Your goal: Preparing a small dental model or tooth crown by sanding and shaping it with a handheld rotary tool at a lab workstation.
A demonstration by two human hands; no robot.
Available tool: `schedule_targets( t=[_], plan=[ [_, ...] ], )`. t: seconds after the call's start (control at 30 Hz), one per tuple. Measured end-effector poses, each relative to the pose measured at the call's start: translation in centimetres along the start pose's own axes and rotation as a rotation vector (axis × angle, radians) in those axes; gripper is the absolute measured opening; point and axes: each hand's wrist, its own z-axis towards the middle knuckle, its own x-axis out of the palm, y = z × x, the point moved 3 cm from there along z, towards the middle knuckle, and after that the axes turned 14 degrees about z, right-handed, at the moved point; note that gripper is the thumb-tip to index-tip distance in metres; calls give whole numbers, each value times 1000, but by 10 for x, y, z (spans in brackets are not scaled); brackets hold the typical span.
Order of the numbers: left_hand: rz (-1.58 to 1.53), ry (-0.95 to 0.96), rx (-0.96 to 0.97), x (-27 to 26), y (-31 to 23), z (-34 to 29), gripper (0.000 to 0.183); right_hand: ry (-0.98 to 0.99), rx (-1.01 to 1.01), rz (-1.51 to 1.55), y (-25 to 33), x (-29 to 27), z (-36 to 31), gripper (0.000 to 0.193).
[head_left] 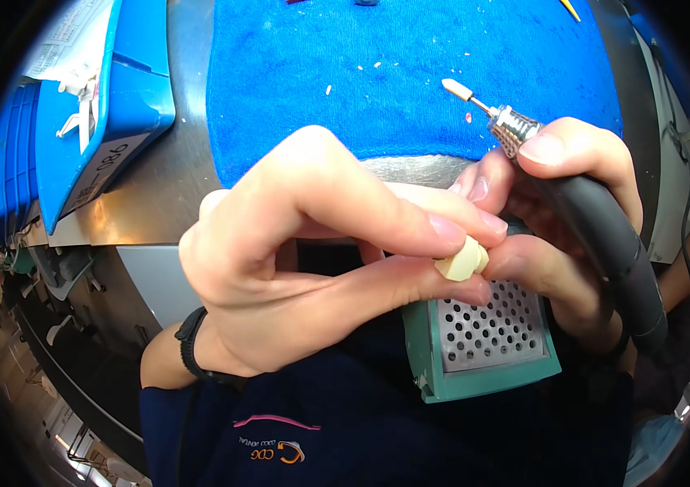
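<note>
The left hand (296, 260) pinches a small cream-coloured piece (462, 261) between thumb and fingertips, the digits pressed together on it so that only its right end shows. That piece sits close in front of the person's chest, just above a teal box with a perforated metal top (483, 341). The right hand (564, 219) is wrapped tight around a dark grey rotary handpiece (613, 252); one of its lower fingers touches the piece from the right. The handpiece's long axis runs from lower right up to upper left, ending in a knurled metal collar and a small pale cone-shaped tip (458, 89). The tip points away — up and left over the blue towel (377, 73) — so the piece lies below it and well apart, nearer the left hand's grip than the tool's working end. The piece looks blocky, matte and ivory, with rounded corners. A blue tray (129, 97) rests on the steel bench (166, 195) at left.
</note>
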Motion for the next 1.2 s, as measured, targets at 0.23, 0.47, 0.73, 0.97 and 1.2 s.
schedule_targets(
  t=[0.23, 0.47, 0.73, 0.97, 1.2],
  plan=[
    [4, 42, -24, 0, -1, 1, 46, 23, 27, 21, 1, -1, 1, 66],
    [-9, 49, -137, -1, -5, 6, 38, 55, -5, 8, -2, -2, 4, 69],
    [-79, 16, -191, 2, -6, 7, 33, 61, -160, 94, -17, -5, 3, 68],
    [-19, 48, -132, -2, -2, 6, 33, 181, -25, -167, 5, -1, 11, 66],
    [-93, 78, -121, 1, -3, 11, 37, -21, 30, -53, 4, 3, 4, 73]
  ],
)
